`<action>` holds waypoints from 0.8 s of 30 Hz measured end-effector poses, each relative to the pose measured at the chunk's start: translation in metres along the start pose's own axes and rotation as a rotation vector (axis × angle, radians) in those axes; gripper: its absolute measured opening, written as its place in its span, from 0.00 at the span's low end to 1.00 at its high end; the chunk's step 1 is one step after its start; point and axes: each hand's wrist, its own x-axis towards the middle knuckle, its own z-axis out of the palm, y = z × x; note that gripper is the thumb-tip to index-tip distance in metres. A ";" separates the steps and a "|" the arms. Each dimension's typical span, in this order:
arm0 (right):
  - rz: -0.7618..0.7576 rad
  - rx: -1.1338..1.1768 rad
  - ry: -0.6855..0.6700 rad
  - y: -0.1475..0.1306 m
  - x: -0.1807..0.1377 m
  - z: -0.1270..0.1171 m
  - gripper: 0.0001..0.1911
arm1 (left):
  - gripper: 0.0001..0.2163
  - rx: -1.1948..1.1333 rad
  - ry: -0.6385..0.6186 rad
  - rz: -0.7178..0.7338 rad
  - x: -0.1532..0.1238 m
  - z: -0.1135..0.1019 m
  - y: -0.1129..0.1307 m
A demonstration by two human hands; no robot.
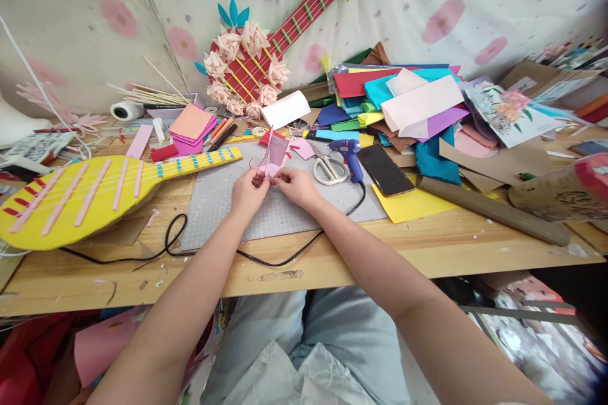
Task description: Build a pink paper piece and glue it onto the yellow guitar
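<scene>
At the middle of the grey cutting mat (213, 202), a small pink folded paper piece (277, 150) with pointed flaps stands between my fingertips. My left hand (249, 190) pinches its lower left edge, and my right hand (297, 186) pinches the lower right, thumbs close together. A bit of red shows under the fingertips, too small to name. Just right of my right hand lie scissors (331, 169) with pale handles and a blue glue gun (350, 157). The bottom of the paper piece is hidden by my fingers.
A yellow paper lute (71, 199) lies at left. A red one with paper flowers (247, 69) leans on the back curtain. A phone (384, 168), wooden stick (494, 210) and coloured paper pile (418, 101) are at right. The glue gun's black cord (285, 264) crosses the front.
</scene>
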 end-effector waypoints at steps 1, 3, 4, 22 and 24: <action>0.002 -0.005 -0.002 0.000 0.000 0.000 0.09 | 0.06 0.005 0.000 -0.004 0.000 0.000 0.000; 0.003 -0.014 -0.003 0.000 0.000 0.000 0.09 | 0.06 0.013 0.001 -0.007 0.000 0.000 0.000; 0.004 -0.017 -0.004 0.001 0.000 -0.001 0.10 | 0.06 0.014 0.000 -0.005 0.000 0.000 0.000; 0.004 -0.011 -0.014 0.002 -0.001 0.000 0.10 | 0.07 0.059 0.013 0.039 -0.002 -0.003 0.003; -0.003 -0.011 -0.010 0.002 -0.001 0.000 0.09 | 0.06 0.043 0.021 0.038 -0.002 -0.002 0.002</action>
